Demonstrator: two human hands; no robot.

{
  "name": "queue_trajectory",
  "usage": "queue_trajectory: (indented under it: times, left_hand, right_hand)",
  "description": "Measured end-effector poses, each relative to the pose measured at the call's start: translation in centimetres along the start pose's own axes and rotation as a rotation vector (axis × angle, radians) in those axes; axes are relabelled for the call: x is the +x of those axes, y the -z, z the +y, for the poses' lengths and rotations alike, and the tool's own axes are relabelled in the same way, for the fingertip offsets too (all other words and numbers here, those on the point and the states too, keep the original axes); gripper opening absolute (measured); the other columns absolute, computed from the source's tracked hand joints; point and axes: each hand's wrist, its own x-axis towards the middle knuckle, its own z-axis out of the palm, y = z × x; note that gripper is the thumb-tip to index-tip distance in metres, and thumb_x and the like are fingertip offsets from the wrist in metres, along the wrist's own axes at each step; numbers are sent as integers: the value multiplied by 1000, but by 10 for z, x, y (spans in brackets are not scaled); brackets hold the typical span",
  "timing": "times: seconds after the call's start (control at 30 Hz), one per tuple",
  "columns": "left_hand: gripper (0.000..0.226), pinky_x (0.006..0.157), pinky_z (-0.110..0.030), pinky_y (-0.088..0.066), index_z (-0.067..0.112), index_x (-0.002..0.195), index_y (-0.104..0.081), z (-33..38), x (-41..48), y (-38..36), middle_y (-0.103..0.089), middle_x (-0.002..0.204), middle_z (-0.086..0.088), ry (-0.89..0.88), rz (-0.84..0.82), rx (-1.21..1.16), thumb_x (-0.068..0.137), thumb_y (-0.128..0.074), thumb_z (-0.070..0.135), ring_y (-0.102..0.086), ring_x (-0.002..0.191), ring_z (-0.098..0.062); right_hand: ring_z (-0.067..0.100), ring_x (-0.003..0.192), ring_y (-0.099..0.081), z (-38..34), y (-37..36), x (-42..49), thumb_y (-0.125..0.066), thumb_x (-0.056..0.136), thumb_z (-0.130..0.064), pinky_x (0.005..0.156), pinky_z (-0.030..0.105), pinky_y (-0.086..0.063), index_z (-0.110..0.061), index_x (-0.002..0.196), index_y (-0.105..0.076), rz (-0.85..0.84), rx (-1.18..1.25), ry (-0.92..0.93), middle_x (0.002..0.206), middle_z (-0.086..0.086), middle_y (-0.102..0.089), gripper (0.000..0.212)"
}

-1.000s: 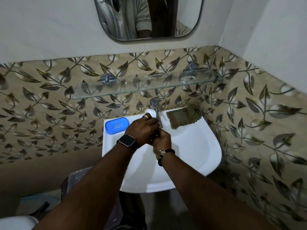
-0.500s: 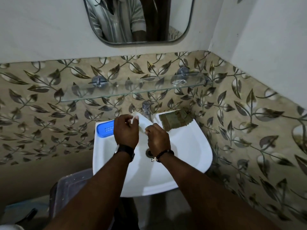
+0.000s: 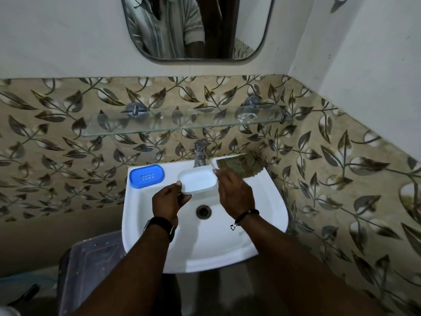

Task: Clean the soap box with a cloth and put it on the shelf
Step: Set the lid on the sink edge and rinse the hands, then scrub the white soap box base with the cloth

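- We see our left hand [image 3: 169, 202] gripping the white soap box tray [image 3: 197, 180] by its near left corner, thumb on the rim and fingers underneath, so the tray sits open side up above the basin.
- Our right hand [image 3: 235, 195] is at the tray's right end, fingers extended and touching or just beside its rim; whether it truly grips the tray we cannot tell.
- The tray hangs over the back half of the white sink [image 3: 268, 215], just in front of the chrome tap [image 3: 200, 153], and above and behind the drain [image 3: 204, 211].
- The blue soap box lid [image 3: 147, 176], with its small drain holes, lies flat on the sink's back left corner, just beside the tray but apart from it.
- A brownish-green cloth [image 3: 242, 165] lies on the sink's back right corner, partly behind our right hand's fingertips.
- The glass shelf [image 3: 182, 125] runs along the leaf-patterned tiles above the tap, well apart from the tray.
- A dark watch strap [image 3: 163, 225] circles our left wrist, and a beaded bracelet [image 3: 245, 216] our right.
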Motion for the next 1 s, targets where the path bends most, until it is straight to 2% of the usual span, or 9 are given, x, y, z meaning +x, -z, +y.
queue_trajectory:
  times: [0.07,0.17,0.37,0.53,0.63,0.73,0.87,0.93,1.0]
  left_hand:
    - [12,90,-46,-56,1,92,-70,-3,3,-2,-70,87,-18,-6,-12,-7,90,-70,13,-69,76,-31]
    - [10,91,-48,-56,3,91,-71,-8,4,-4,-67,83,-16,-17,-10,-1,90,-70,13,-66,76,-29]
    - [13,88,-46,-57,1,97,-71,-22,5,-14,-63,75,-12,-32,-1,3,90,-69,12,-61,72,-25]
    - [21,82,-41,-60,-2,105,-69,-31,9,-17,-60,81,-17,-60,12,11,90,-68,13,-63,77,-29]
    - [20,81,-40,-59,-3,104,-69,-34,11,-21,-59,77,-15,-77,26,21,91,-67,12,-63,71,-25]
    - [18,80,-40,-60,-2,102,-69,-37,13,-20,-58,78,-16,-80,49,28,91,-67,12,-63,66,-22]
    - [18,80,-40,-61,-3,102,-69,-37,16,-19,-56,75,-15,-84,79,24,91,-66,11,-62,66,-23]
    - [20,80,-40,-61,-4,104,-68,-36,18,-19,-57,75,-15,-93,85,20,91,-66,11,-60,68,-25]
    - [23,81,-41,-60,-5,107,-68,-34,18,-19,-60,77,-16,-100,85,16,91,-67,11,-60,71,-26]
  right_hand:
    - [28,95,-64,23,5,13,-59,88,-4,63,35,-54,-19,126,-62,49,-49,-51,121,6,-64,41]
    - [31,104,-62,63,4,33,-58,79,5,75,38,-57,-14,122,-64,-2,-80,-146,122,8,-62,47]
    - [40,108,-58,113,-17,65,-47,83,-10,90,45,-52,-7,114,-67,-148,-57,-220,120,18,-63,37]
    - [37,124,-48,145,-51,78,-62,87,-21,102,44,-41,-10,120,-64,-434,-180,-207,129,14,-60,35]
    - [34,129,-46,152,-67,83,-67,86,-32,107,44,-40,-15,126,-61,-587,-182,-214,138,11,-55,44]
    - [35,135,-39,156,-79,78,-67,88,-31,111,46,-36,-21,137,-54,-688,-171,-204,148,10,-45,52]
    - [37,135,-38,168,-93,68,-62,87,-25,110,49,-33,-25,130,-62,-625,-171,-237,146,7,-46,44]
    - [37,128,-47,176,-96,63,-57,85,-25,107,48,-38,-20,122,-68,-544,-159,-253,138,8,-57,39]
    - [37,114,-60,180,-93,58,-50,81,-24,100,45,-46,-14,107,-75,-397,-38,-304,120,12,-69,37]
